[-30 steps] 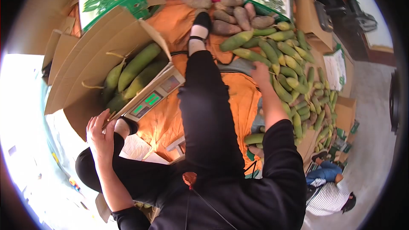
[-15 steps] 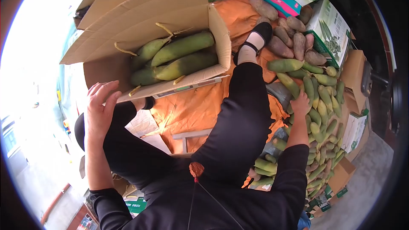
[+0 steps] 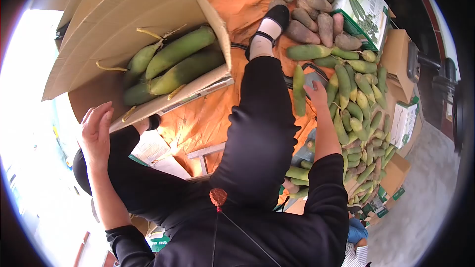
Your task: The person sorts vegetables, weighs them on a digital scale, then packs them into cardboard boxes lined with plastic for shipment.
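My left hand [image 3: 96, 131] rests with spread fingers on the near corner of an open cardboard box [image 3: 123, 20]. The box is tilted and holds several long green radishes [image 3: 180, 54]. My right hand [image 3: 316, 96] is closed around one green radish [image 3: 298, 89], held lengthwise beside my outstretched black-trousered leg [image 3: 257, 118]. Just right of that hand lies a big heap of green radishes [image 3: 358, 104] on the floor.
An orange cloth [image 3: 208, 118] covers the floor under the box and my leg. Brownish-purple tubers [image 3: 316, 22] lie past my black shoe [image 3: 272, 20]. Printed cartons [image 3: 366, 10] and brown boxes [image 3: 398, 52] ring the heap. Another person's blue sleeve [image 3: 355, 231] shows at bottom right.
My right hand has left the heap and come toward my leg with one green radish in it. My left hand stays at the box's near corner. The view has swung.
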{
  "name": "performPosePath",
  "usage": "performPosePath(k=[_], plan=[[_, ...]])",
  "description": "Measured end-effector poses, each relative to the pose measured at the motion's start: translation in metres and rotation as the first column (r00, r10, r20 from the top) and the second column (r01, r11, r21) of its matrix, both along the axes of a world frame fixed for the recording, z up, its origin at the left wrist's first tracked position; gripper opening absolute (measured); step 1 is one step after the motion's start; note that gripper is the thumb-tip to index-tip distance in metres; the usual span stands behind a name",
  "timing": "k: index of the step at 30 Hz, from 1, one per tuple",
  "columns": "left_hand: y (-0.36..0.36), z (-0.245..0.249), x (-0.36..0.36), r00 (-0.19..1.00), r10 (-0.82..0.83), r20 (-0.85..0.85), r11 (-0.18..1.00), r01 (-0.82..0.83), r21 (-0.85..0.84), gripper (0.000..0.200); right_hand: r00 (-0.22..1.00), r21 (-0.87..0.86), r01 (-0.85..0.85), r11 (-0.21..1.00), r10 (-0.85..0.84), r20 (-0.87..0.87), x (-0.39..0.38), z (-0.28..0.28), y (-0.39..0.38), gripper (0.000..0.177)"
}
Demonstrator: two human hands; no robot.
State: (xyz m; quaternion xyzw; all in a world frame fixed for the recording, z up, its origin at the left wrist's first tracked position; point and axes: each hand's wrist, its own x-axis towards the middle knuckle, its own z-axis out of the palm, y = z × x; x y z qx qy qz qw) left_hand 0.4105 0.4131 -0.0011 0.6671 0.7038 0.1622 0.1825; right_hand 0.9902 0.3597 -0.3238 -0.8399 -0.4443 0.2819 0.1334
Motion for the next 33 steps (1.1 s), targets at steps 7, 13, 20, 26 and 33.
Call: performPosePath(k=[7,13,20,26,33], plan=[[-0.001,0.004,0.0,0.997,-0.05,-0.051,0.998,0.052,0.028,0.014,0.97,-0.253,-0.091,0.963,0.143,0.198,-0.051,-0.012,0.041,0.058],[-0.001,0.009,-0.003,0.997,-0.075,-0.017,0.997,0.075,0.023,0.015,0.992,-0.246,-0.029,0.969,0.058,0.112,-0.028,-0.027,0.015,0.052],[-0.004,0.008,-0.004,0.995,-0.092,0.037,0.995,0.091,0.029,0.016,0.996,-0.216,0.068,0.974,-0.078,-0.041,-0.033,-0.03,0.003,0.068],[-0.005,0.008,-0.004,0.998,-0.07,-0.011,0.997,0.07,-0.013,0.016,0.993,-0.154,0.072,0.986,-0.056,0.104,-0.057,-0.014,0.029,0.069],[-0.002,0.007,-0.002,0.995,-0.074,-0.062,0.997,0.073,-0.003,0.016,0.976,-0.352,0.026,0.936,0.052,0.209,-0.071,0.005,0.046,0.055]])
